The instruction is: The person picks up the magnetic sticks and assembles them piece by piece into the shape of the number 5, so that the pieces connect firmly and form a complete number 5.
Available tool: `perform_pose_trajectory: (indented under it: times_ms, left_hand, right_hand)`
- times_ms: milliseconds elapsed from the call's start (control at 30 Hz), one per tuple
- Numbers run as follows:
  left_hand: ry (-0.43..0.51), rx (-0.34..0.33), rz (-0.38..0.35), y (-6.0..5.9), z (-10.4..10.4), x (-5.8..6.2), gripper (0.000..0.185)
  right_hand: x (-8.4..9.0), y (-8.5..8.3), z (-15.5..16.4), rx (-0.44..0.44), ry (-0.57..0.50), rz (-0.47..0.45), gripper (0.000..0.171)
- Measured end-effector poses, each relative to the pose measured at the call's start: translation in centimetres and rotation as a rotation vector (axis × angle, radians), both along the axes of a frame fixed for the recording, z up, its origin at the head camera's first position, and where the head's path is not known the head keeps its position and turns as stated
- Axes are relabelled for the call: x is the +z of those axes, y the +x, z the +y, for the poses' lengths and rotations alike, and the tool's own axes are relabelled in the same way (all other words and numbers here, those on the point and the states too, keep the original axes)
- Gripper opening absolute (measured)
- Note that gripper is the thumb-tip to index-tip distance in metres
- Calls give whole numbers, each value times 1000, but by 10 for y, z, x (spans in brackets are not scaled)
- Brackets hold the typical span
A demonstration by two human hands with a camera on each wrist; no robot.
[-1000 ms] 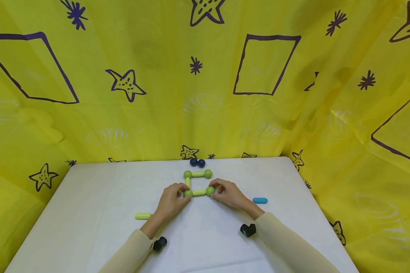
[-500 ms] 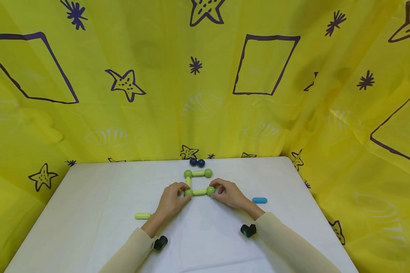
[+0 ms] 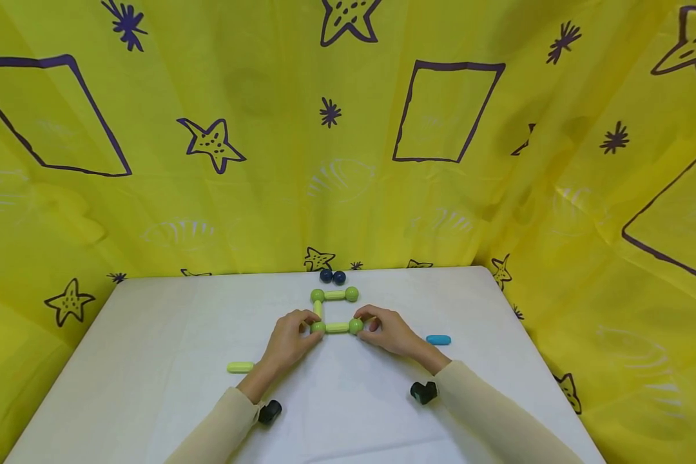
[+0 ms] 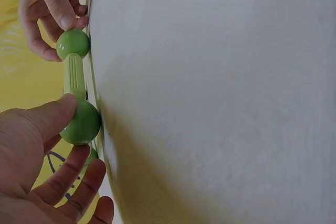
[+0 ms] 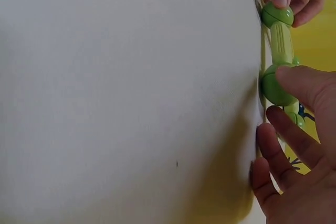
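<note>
Bright head view, dimmer greyish wrist views, soft shadows on the tabletop (image 4: 220,77)

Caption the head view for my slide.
Left hand and right hand pinch green balls joined by a yellow-green rod.

Against the earlier head views, the camera's outlook has turned marginally rightward: the yellow curtain (image 3: 267,206), the dark balls (image 3: 339,278) and the blue stick (image 3: 438,339) all register slightly further left. The near right green ball (image 3: 356,327) sits a touch lower, bringing the near yellow-green stick (image 3: 337,328) from a faint slope to level. The right wrist camera (image 3: 423,392) has shifted slightly rightward relative to the blue stick.
</note>
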State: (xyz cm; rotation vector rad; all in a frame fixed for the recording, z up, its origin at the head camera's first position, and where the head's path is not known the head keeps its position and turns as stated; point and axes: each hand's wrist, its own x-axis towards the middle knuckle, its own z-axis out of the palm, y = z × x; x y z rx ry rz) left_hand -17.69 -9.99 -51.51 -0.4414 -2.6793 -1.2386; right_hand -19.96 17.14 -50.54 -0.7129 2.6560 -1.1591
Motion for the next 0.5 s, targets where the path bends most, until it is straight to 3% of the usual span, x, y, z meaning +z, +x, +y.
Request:
perform_pose_trajectory:
  times_ms: [500]
  left_hand:
    - [1, -24, 8, -2, -4, -1, 21]
  right_hand:
    - [39, 3, 59, 133, 194, 80, 39]
